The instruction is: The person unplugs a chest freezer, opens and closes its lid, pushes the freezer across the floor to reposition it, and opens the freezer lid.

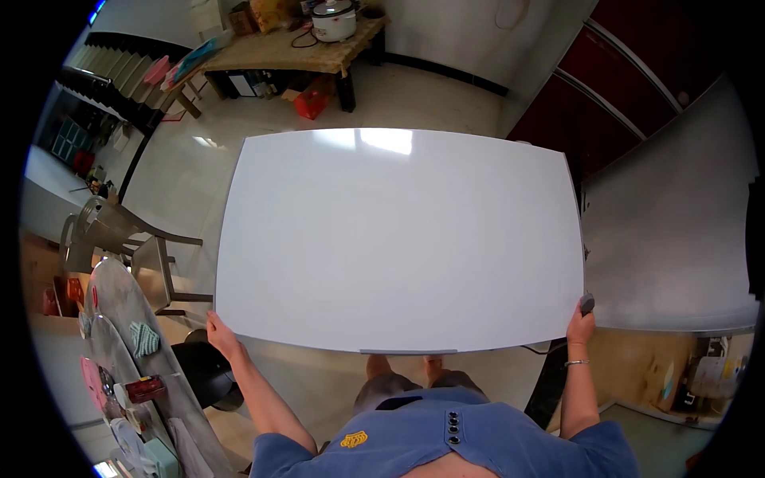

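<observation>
A person in a blue top holds one large white panel across the center of the frame, its long sides running left to right, one hand at each near corner. The left hand has its grip clamped on the lower left corner; the right hand grips the lower right corner, with one small dark gray piece at its fingers and one bracelet on the wrist. One gray strip lines the middle of the near edge. Beyond the far edge, open floor reaches toward a wooden table at upper left, bearing one white pot, with one red box beneath. Floor also lies open along the panel's upper left side, while metal seating, overlapping and hard to count, stands near its lower left edge. Room is tighter at right, where a broad gray surface lies just beside the panel, below dark red cabinet fronts. At lower left are one dark round stool and a cluttered gray bench with one mint-green cloth.
</observation>
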`<state>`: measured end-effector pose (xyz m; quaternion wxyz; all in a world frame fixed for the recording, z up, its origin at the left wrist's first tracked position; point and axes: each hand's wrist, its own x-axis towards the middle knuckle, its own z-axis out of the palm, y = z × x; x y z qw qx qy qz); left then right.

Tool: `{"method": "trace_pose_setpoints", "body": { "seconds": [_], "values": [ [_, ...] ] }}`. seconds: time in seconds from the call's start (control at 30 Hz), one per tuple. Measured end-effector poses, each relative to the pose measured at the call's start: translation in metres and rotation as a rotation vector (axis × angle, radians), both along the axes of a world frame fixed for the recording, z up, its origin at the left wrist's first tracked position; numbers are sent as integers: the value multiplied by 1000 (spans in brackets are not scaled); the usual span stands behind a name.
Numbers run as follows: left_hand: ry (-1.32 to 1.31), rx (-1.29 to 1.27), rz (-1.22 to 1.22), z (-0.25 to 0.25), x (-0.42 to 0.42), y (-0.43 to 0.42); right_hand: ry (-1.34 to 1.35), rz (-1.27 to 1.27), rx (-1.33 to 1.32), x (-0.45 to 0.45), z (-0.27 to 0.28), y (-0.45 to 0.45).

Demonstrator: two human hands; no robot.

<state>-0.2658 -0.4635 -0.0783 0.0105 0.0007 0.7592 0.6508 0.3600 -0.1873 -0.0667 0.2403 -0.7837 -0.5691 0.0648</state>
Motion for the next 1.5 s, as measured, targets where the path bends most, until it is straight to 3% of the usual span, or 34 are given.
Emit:
{"method": "trace_pose_setpoints", "body": {
  "seconds": [0.57, 0.67, 0.83, 1.13, 1.37, 1.43, 1.5],
  "values": [
    [26, -37, 123, -8, 29, -3, 83, -17, 2, 19, -7, 12],
    [16, 82, 159, -10, 29, 1, 139, 12, 91, 13, -1, 12],
    [-11, 158, 110, -12, 27, 0, 187, -4, -87, 13, 5, 13],
    [-16, 30, 65, -15, 23, -11, 195, 56, 102, 7, 4, 13],
    [-23, 128, 81, -14, 25, -6, 224, 28, -28, 8, 9, 12],
    [-93, -44, 206, -3, 30, 7, 176, -1, -40, 8, 9, 13],
    [-126, -41, 219, -6, 29, 8, 116, -26, -56, 11, 5, 13]
  ]
}}
